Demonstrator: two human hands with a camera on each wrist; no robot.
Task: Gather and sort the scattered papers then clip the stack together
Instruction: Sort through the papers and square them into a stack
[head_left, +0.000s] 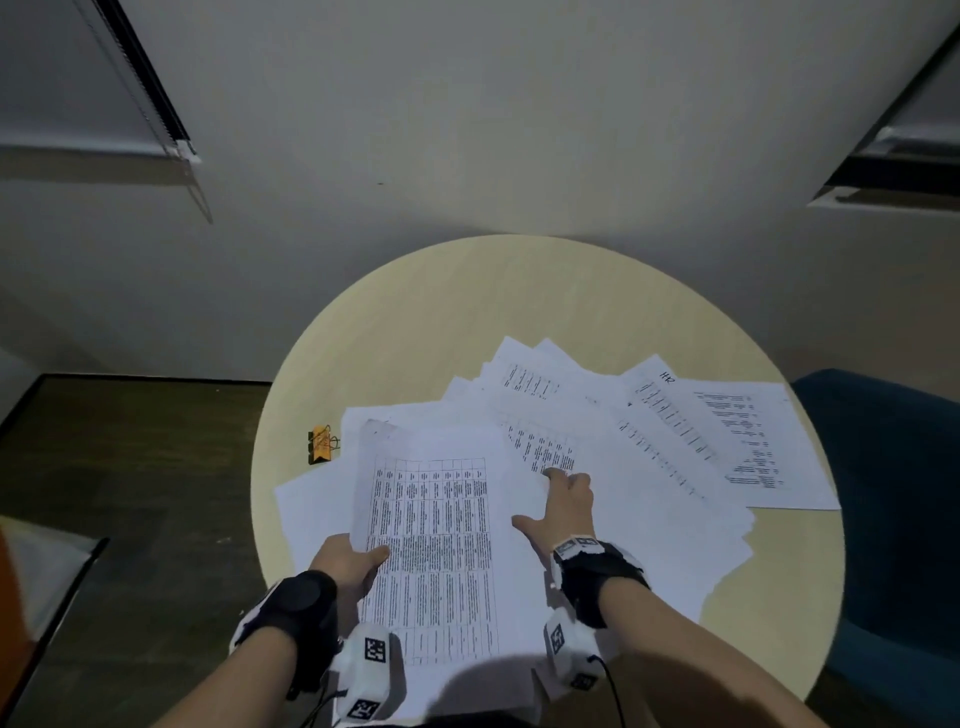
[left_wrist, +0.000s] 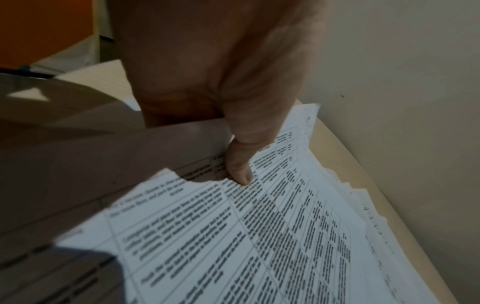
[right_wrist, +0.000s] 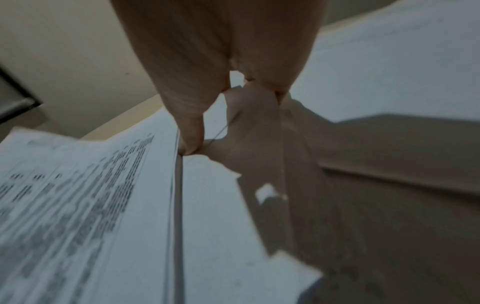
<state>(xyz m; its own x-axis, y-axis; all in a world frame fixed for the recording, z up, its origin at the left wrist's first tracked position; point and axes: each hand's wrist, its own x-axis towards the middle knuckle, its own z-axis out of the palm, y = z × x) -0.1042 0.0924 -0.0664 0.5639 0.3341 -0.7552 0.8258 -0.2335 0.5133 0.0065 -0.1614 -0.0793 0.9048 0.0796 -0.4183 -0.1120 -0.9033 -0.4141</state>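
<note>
White printed papers (head_left: 675, 441) lie fanned over the round pale table (head_left: 467, 312). I hold a stack of sheets (head_left: 436, 545) with a printed table on top, lifted at the near edge. My left hand (head_left: 358, 558) pinches its left edge, thumb (left_wrist: 240, 170) on the print, fingers hidden underneath. My right hand (head_left: 561, 504) holds the stack's right edge; its thumb (right_wrist: 191, 144) sits at the layered edge and the fingers reach onto the loose sheets beyond. An orange binder clip (head_left: 321, 444) lies at the table's left rim, apart from both hands.
A blue chair (head_left: 893, 519) stands close to the table's right side. A plain wall rises just behind the table. Dark floor (head_left: 130, 467) lies to the left, with something orange and white at the far left edge.
</note>
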